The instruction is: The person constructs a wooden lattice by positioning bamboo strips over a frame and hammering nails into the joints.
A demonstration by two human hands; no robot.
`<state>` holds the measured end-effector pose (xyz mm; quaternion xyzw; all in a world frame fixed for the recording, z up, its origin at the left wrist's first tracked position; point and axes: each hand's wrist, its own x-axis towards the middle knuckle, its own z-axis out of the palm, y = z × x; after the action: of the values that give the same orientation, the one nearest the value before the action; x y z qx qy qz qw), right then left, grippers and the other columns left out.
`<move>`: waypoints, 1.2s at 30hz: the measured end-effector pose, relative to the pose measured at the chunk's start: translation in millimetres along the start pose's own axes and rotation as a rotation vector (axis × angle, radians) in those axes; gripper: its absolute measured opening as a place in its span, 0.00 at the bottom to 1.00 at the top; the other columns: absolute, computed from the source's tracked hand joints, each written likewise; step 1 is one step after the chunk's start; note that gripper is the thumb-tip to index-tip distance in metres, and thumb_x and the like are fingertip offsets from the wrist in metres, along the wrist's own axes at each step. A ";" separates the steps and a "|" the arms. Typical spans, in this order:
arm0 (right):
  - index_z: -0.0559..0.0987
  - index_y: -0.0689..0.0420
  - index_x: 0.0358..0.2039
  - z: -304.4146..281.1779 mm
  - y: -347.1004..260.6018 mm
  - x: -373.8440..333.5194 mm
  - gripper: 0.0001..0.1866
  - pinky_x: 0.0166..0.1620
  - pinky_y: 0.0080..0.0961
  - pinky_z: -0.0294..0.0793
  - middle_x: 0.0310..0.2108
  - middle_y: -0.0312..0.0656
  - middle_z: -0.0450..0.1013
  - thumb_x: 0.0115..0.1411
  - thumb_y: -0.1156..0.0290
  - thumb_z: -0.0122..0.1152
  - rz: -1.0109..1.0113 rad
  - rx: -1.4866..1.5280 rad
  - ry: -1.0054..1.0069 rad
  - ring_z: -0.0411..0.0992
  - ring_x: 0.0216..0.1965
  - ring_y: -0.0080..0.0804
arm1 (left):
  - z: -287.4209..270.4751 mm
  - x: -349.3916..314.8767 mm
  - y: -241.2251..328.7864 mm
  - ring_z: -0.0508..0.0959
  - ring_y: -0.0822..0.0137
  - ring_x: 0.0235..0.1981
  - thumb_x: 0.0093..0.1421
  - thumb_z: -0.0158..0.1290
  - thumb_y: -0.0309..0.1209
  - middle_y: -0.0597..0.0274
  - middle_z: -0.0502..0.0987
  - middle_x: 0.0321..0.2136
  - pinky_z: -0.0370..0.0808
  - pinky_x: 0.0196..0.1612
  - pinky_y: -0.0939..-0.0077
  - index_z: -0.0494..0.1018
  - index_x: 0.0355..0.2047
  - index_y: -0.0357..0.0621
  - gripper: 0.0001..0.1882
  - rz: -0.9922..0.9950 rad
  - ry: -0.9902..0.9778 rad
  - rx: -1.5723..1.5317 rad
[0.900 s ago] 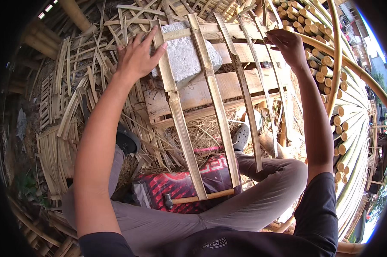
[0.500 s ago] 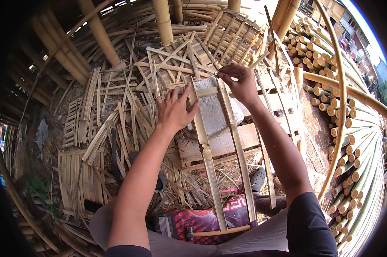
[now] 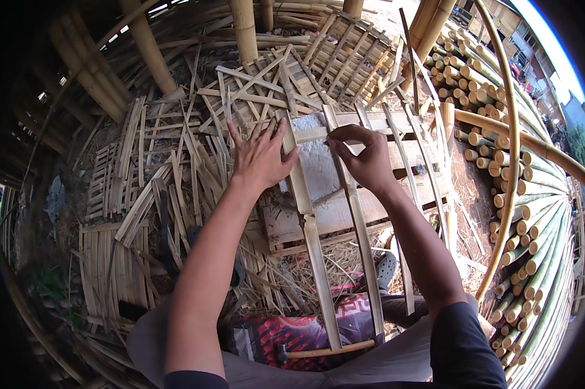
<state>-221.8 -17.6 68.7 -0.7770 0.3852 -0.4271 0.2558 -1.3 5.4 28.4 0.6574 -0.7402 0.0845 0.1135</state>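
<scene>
My left hand (image 3: pixel 260 155) has an open grip, fingers spread, thumb over a long, pale bamboo slat (image 3: pixel 310 240) crossing a rough grey stone block (image 3: pixel 316 167). My right hand's (image 3: pixel 332 140) grip is pinched closed at the neighbouring pale bamboo slat (image 3: pixel 357 227); whether it holds anything, I cannot tell.

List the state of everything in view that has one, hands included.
Left hand: fingers spread, at the leftmost long slat.
Right hand: thumb and finger pinched; anything held is unclear.
Long slats: side by side, spaced apart.
Concrete block: lying beneath slats.
Hammer: lying crosswise, head leftward.
Sack: lying down.
Bamboo poles: stacked, ends cut.
</scene>
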 end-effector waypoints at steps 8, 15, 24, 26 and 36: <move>0.83 0.63 0.33 -25.6 -20.8 -9.7 0.06 0.43 0.26 0.76 0.34 0.45 0.81 0.53 0.79 0.64 -0.032 -0.010 -0.025 0.80 0.37 0.32 | -3.2 7.4 -4.1 0.60 0.55 0.66 0.63 0.36 0.58 0.55 0.63 0.63 0.26 0.63 0.26 0.52 0.67 0.41 0.40 0.042 0.041 0.014; 0.82 0.62 0.33 -10.3 -2.8 5.3 0.06 0.42 0.25 0.76 0.33 0.43 0.81 0.54 0.76 0.64 0.021 0.073 -0.031 0.80 0.37 0.29 | 4.2 6.5 -2.8 0.63 0.54 0.64 0.64 0.38 0.56 0.54 0.66 0.61 0.32 0.63 0.25 0.54 0.66 0.42 0.39 0.028 0.039 0.000; 0.83 0.61 0.33 9.6 21.8 16.5 0.06 0.43 0.24 0.76 0.31 0.43 0.81 0.54 0.74 0.66 0.039 0.123 0.010 0.80 0.36 0.28 | 7.2 10.8 -4.9 0.64 0.52 0.63 0.64 0.39 0.57 0.48 0.67 0.59 0.33 0.63 0.24 0.54 0.66 0.45 0.38 0.067 0.051 0.041; 0.83 0.61 0.33 11.0 27.1 23.6 0.07 0.44 0.25 0.77 0.32 0.43 0.81 0.54 0.73 0.66 0.010 0.136 0.005 0.80 0.38 0.29 | 4.5 12.2 -4.5 0.64 0.52 0.63 0.64 0.39 0.58 0.48 0.68 0.59 0.34 0.63 0.24 0.54 0.66 0.45 0.39 0.061 0.029 0.048; 0.81 0.65 0.34 27.3 5.9 58.3 0.08 0.41 0.24 0.77 0.31 0.46 0.81 0.55 0.76 0.62 0.007 0.182 0.065 0.79 0.35 0.29 | 14.1 15.8 -8.8 0.66 0.47 0.61 0.63 0.39 0.59 0.45 0.69 0.57 0.36 0.63 0.26 0.55 0.67 0.52 0.38 0.034 0.073 0.069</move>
<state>-180.8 -66.8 77.8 -0.7350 0.3557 -0.4842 0.3142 4.8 -14.6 19.2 0.6447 -0.7433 0.1357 0.1161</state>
